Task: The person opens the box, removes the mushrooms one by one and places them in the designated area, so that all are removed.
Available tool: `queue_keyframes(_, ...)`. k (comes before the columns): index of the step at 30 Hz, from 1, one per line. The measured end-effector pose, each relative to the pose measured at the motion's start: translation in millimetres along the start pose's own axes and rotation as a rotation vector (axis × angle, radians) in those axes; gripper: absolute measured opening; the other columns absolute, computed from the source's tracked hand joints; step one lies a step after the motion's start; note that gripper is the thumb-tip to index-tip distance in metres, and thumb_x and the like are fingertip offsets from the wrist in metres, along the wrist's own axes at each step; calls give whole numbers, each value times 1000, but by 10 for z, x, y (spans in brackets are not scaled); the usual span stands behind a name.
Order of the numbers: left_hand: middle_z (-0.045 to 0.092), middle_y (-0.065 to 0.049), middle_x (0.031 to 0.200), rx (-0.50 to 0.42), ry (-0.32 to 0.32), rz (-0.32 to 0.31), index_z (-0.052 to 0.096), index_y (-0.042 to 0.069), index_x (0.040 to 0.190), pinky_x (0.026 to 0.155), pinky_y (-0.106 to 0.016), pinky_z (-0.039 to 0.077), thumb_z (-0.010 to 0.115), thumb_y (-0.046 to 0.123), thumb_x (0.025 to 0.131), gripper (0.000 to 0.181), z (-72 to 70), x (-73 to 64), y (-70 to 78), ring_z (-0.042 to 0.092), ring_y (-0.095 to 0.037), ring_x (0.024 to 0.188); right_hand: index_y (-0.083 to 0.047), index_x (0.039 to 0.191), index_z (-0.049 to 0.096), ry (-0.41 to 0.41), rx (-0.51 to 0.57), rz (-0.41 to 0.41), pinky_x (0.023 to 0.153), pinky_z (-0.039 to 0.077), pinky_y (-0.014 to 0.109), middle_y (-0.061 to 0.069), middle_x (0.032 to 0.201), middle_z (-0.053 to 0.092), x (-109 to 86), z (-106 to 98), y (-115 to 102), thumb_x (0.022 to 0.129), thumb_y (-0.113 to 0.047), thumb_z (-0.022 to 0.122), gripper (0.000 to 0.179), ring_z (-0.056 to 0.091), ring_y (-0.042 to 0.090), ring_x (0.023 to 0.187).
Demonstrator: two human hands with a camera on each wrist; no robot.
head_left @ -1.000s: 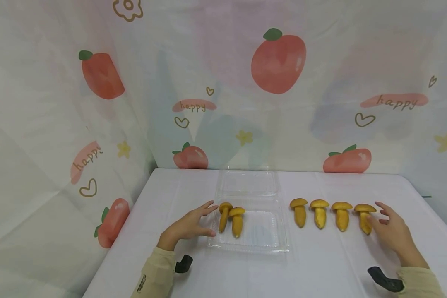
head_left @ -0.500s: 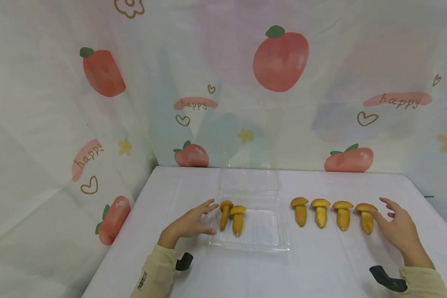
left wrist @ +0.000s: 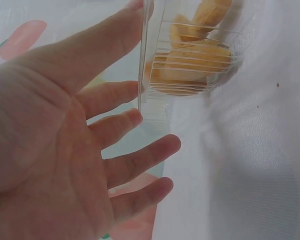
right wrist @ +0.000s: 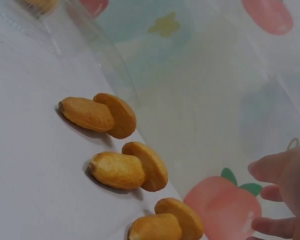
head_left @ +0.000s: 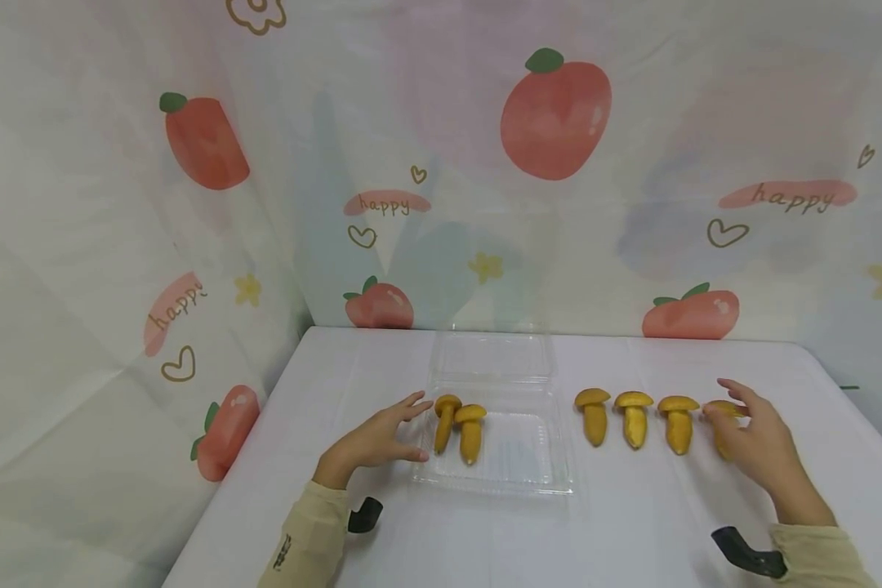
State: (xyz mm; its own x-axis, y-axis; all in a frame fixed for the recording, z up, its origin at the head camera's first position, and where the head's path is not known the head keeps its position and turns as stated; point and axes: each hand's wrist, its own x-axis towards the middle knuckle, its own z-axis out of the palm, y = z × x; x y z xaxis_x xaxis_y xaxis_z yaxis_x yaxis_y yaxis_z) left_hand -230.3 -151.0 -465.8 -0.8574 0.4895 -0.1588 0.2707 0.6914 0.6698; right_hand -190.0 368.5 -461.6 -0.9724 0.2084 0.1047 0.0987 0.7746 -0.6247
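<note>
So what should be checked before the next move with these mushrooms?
1. Lid open: ok, the lid is folded back from the clear box.
2. Room inside: ok, two mushrooms lie on its left side, with bare floor beside them.
3. Left hand by the box: ok, at its left edge.
4. Right hand placed: ok, at the row's rightmost mushroom.
5. Firm grip there: cannot tell, the hand partly covers it.
6. Low path to the box: probably not ok, three other mushrooms lie between.
</note>
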Motion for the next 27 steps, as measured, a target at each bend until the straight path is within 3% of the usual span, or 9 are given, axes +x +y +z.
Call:
queue_keyframes(11,23,-6,170,1,-10,1,39,20,157,121,-63,29,81,29,87,83,-4,4,-2,27,-36,155,9,147,39,5,30,-148,92,46,74,41,137,45,-98,186,-262,104,-19,54,53,46,59,118)
queue_keyframes(22,23,-5,170,-3,-9,-4,39,20,157,120,-63,30,82,31,86,84,-18,22,-14,28,-36,154,2,149,41,-86,46,-228,97,45,72,35,140,48,-167,357,-488,103,-24,58,55,47,54,124)
queue_keyframes(27,24,-6,170,-3,-7,-2,39,20,157,120,-63,30,82,31,86,84,-7,15,-12,29,-37,154,1,147,45,-103,22,-299,90,53,63,31,143,51,-226,423,-585,100,-21,64,55,51,51,122)
